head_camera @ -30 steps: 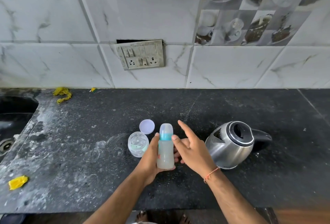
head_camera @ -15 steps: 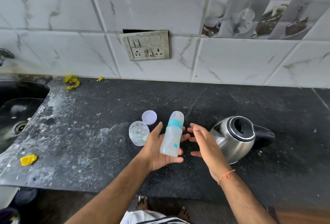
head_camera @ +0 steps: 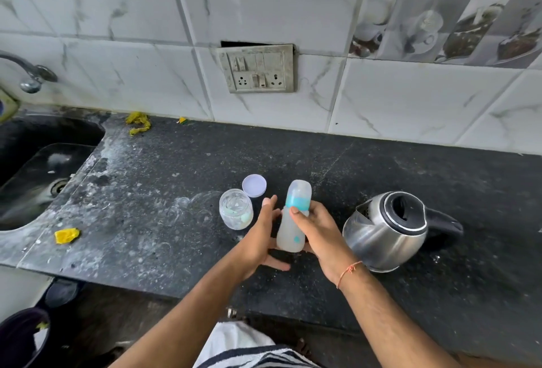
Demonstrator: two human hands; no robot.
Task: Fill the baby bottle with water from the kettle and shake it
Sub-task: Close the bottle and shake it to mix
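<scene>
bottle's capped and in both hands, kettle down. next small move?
Probably start shaking: the baby bottle is capped, looks filled and sits off the counter between the left hand and right hand; the kettle stands on the counter.

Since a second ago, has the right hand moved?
Yes. The right hand has closed left onto the bottle, away from the kettle, which stays put.

I see even, soft daylight, moderately bright. Faint shadows under kettle (head_camera: 387,231), glare on its steel. Wide-angle bending at tile lines near edges. Slight motion blur; lower left corner dim.
</scene>
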